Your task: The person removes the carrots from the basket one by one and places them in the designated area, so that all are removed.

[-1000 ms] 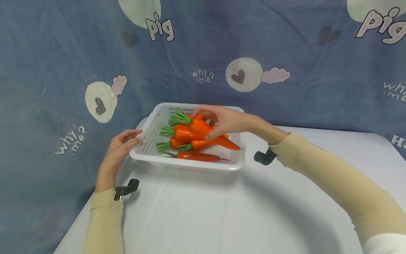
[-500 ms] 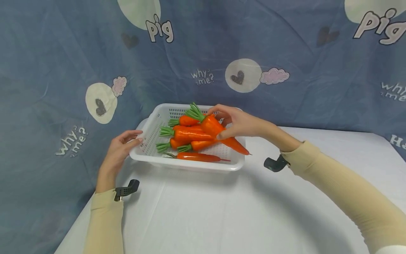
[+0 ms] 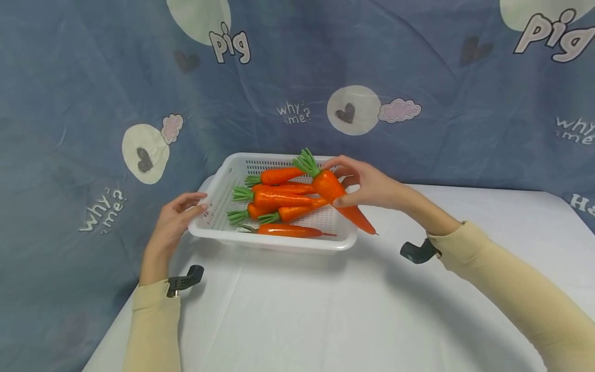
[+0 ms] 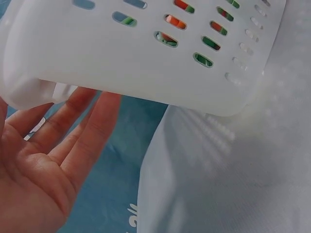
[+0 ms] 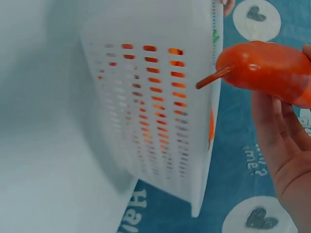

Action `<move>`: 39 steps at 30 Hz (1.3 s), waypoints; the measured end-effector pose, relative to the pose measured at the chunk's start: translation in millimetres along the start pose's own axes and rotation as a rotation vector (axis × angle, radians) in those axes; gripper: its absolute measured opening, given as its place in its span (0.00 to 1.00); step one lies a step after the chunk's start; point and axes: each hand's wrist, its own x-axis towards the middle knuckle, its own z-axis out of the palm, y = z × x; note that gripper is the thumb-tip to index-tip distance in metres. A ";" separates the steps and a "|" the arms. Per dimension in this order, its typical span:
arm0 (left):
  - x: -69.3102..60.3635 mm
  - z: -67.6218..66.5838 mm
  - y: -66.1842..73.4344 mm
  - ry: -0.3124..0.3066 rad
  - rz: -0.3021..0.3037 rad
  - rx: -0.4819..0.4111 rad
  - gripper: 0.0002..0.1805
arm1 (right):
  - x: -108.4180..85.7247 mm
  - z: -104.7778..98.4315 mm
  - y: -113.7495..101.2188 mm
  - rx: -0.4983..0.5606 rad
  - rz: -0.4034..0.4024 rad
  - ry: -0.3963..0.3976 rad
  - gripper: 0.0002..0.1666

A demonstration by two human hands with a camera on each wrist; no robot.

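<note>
My right hand (image 3: 374, 186) pinches a thick orange carrot (image 3: 327, 185) with a green tuft, between thumb and fingers. The carrot is tilted over the right end of the white basket (image 3: 204, 233), its tip past the rim. In the right wrist view the carrot's (image 5: 267, 63) thin brown tip points toward the basket wall (image 5: 150, 22). My left hand (image 3: 169, 222) touches the basket's left end, fingers fairly straight. In the left wrist view its fingertips pass out of sight beneath the rim. Several carrots (image 3: 281, 199) lie inside the basket, stems leftward; one slim carrot (image 3: 290, 230) lies along the front wall.
The basket stands on a white-covered table (image 3: 297, 305), near its back edge. Behind and to the left hangs a blue patterned cloth (image 3: 260, 72). A dark wrist camera (image 3: 186, 279) is on the left wrist, another camera (image 3: 418, 252) on the right.
My right hand has lifted the carrot off the pile and carried it rightward, over the basket's right rim. Carrots beneath it are now more exposed. The left hand has stayed in place.
</note>
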 end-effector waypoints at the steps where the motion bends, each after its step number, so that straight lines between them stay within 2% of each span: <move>1: 0.1 0.0 -0.1 -0.001 -0.001 -0.002 0.22 | -2.1 -0.3 1.8 0.004 -0.002 0.014 0.38; 5: 0.8 -0.3 -0.8 -0.002 -0.010 -0.002 0.23 | -10.3 -1.0 9.1 0.014 -0.004 0.070 0.37; 10: 1.4 -0.7 -1.1 -0.010 -0.025 -0.009 0.23 | -20.9 -2.8 17.6 0.033 0.032 0.142 0.37; 17: 3.2 -0.6 -2.2 -0.035 -0.045 -0.145 0.24 | -36.1 -4.5 27.4 0.080 0.086 0.285 0.38; 22: 4.2 -1.5 -5.1 -0.044 -0.048 -0.214 0.24 | -45.5 -5.6 34.9 0.130 0.103 0.327 0.38; 31: 3.3 -1.8 -6.6 -0.034 -0.046 -0.222 0.24 | -62.0 -6.8 51.4 0.205 0.129 0.439 0.40; 35: 3.1 -1.6 -6.9 -0.034 -0.043 -0.225 0.24 | -68.5 -8.3 60.8 0.246 0.150 0.453 0.41; 39: 3.5 -1.3 -7.8 -0.037 -0.042 -0.237 0.24 | -73.8 -8.9 71.0 0.249 0.217 0.446 0.42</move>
